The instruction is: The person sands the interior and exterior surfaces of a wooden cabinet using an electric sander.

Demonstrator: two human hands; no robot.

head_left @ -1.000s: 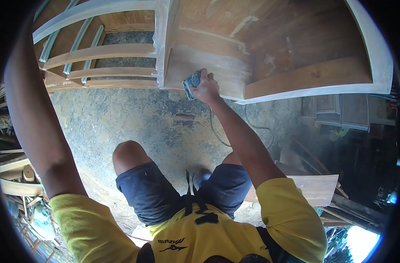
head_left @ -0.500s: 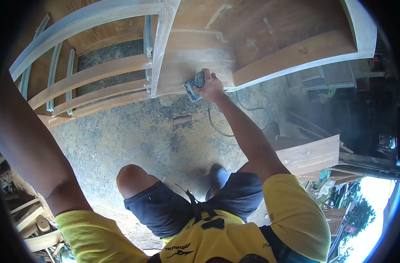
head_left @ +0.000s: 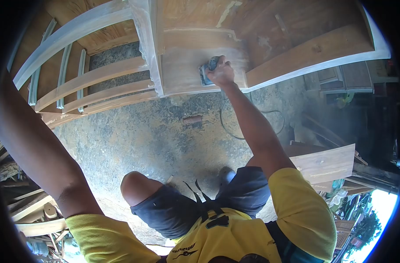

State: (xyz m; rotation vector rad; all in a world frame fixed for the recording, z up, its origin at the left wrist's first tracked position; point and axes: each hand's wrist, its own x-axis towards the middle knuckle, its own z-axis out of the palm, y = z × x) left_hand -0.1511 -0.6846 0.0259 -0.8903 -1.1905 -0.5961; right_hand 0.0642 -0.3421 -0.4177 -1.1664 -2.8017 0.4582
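Note:
My right hand (head_left: 223, 76) is wrapped over the top of a powered sander (head_left: 206, 75), a dusty blue-grey tool with a dark round knob. Its flat pad rests on a bare wooden panel (head_left: 182, 65) inside a large wooden frame, close to the panel's near edge. Pale dust coats the wood around it. My left arm (head_left: 38, 140) reaches up along the left side of the view, and the hand at its end is out of sight.
Left of the panel are curved slats (head_left: 95, 72) and a whitish upright post (head_left: 148, 44). A cable (head_left: 224, 125) loops on the stained floor, near a reddish-brown block (head_left: 192, 119). A loose board (head_left: 327, 164) lies at right; wood scraps (head_left: 33, 212) pile at lower left.
The sander in my right hand has moved inward from the panel's near edge. The whole view has shifted slightly, with the frame appearing further right.

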